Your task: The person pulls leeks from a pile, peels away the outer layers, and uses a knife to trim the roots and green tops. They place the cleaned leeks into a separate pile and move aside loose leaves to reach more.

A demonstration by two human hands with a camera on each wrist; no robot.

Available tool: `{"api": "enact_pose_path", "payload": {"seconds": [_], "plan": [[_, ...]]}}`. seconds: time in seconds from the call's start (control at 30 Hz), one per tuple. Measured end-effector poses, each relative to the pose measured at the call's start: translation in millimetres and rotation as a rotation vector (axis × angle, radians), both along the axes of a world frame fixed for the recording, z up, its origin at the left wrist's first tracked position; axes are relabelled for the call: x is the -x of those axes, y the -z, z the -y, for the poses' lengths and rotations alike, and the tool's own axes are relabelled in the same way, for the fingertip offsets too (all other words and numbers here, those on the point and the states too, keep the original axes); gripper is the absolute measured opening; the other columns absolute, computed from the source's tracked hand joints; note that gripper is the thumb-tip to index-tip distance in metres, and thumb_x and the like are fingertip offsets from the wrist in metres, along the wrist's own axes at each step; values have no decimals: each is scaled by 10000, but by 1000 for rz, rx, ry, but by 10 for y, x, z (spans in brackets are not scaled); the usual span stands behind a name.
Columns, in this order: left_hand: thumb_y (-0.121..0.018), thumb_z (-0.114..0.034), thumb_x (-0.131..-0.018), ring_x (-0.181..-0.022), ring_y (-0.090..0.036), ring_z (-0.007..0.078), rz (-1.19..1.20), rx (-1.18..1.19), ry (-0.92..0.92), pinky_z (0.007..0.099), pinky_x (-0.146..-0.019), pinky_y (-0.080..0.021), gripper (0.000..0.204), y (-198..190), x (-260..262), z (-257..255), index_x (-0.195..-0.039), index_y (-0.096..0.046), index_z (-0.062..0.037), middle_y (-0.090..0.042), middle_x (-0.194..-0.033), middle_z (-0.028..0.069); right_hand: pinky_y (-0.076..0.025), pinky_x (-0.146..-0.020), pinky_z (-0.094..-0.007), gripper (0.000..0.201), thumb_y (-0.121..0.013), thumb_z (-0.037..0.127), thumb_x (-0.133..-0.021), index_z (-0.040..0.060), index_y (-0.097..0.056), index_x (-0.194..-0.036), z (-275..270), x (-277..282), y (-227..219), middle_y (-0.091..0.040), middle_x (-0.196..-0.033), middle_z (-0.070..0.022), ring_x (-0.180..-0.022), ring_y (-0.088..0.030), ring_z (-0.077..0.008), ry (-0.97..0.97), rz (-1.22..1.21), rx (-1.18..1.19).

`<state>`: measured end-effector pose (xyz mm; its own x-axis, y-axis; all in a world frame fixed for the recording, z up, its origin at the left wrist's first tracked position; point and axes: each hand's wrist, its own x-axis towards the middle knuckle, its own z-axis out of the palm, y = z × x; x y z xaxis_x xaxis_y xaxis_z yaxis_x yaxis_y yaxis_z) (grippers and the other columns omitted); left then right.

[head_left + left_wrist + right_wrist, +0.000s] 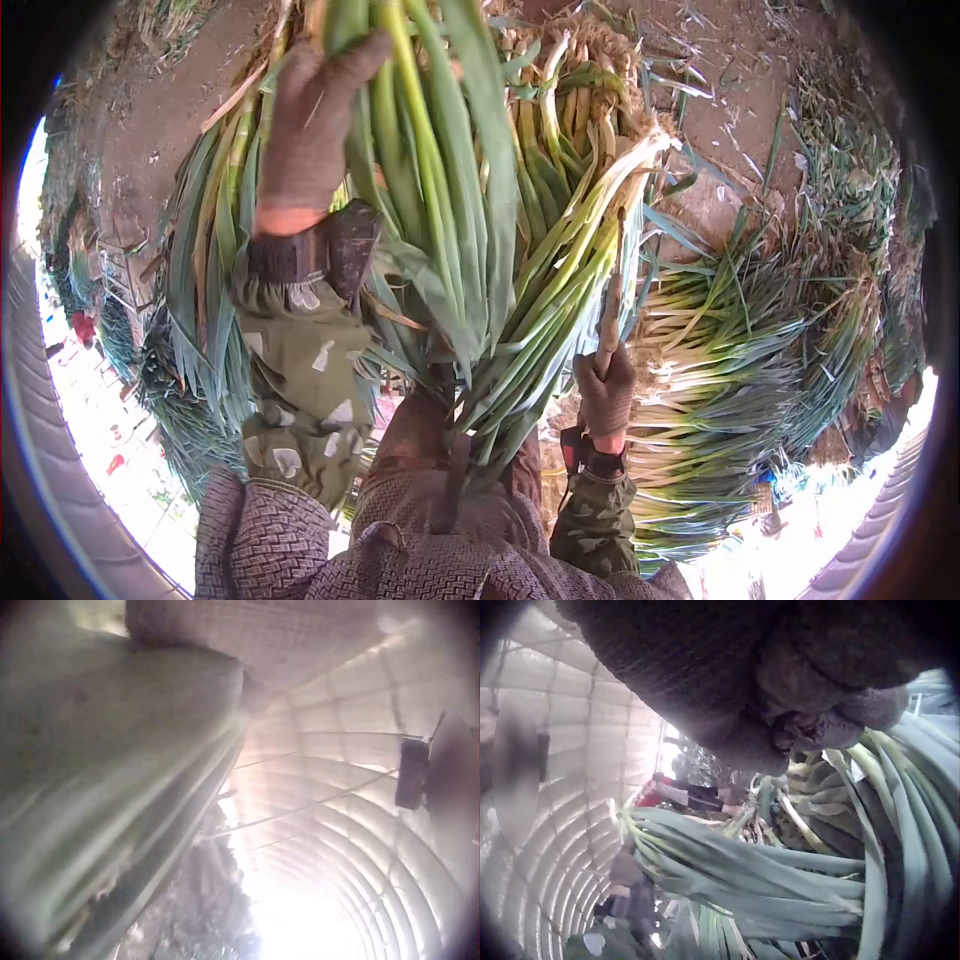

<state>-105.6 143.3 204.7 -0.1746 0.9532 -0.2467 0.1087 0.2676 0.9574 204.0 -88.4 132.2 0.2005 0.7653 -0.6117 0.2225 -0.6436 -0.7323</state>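
My left hand (310,130), in a brown knit glove, grips a bunch of long green onions (440,190) near its upper end, the leaves hanging down toward my lap. The left wrist view shows the glove (262,637) above the blurred green leaves (150,787). Lower and to the right, my gloved right hand (606,400) holds a slim brown stick (612,310) that points up past a second bunch of green onions (580,270), whose pale root ends face up and right. Much of the right wrist view is taken up by the dark glove (780,682).
Rows of green onions (700,400) lie on the ground at the right, pale ends inward. More leaves (200,280) lie at the left, over bare soil (130,150). Trimmed scraps (850,170) pile up at far right. An arched, ribbed cover (547,765) curves overhead.
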Motion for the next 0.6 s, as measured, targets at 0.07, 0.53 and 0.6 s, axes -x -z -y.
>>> {"api": "enact_pose_path", "payload": {"seconds": [0.07, 0.53, 0.6], "plan": [[-719, -397, -894, -929, -651, 143, 142, 168, 150, 315, -826, -511, 503, -5, -143, -32, -1215, -635, -20, -695, -1018, 47, -406, -570, -261, 342, -660, 56, -831, -45, -612, -1154, -56, -13, -56, -484, -689, 32, -624, -441, -70, -1, 8, -47], [-764, -252, -793, -865, -690, 289, 90, 468, 150, 383, -807, -525, 450, 2104, -1228, 2297, -1058, -637, 89, -709, -929, 223, -520, -671, -462, 439, -663, 154, -816, 67, -577, -1238, 768, 213, -290, -655, -843, -244, -780, -664, -409, -331, 212, 243], [-771, -242, -787, -869, -691, 285, 75, 476, 181, 382, -816, -527, 466, 2091, -1240, 2294, -1083, -629, 89, -710, -938, 219, -515, -670, -393, 400, -665, 96, -799, 28, -597, -1187, 804, 256, -302, -645, -830, -199, -727, -669, -306, -300, 214, 166]]}}
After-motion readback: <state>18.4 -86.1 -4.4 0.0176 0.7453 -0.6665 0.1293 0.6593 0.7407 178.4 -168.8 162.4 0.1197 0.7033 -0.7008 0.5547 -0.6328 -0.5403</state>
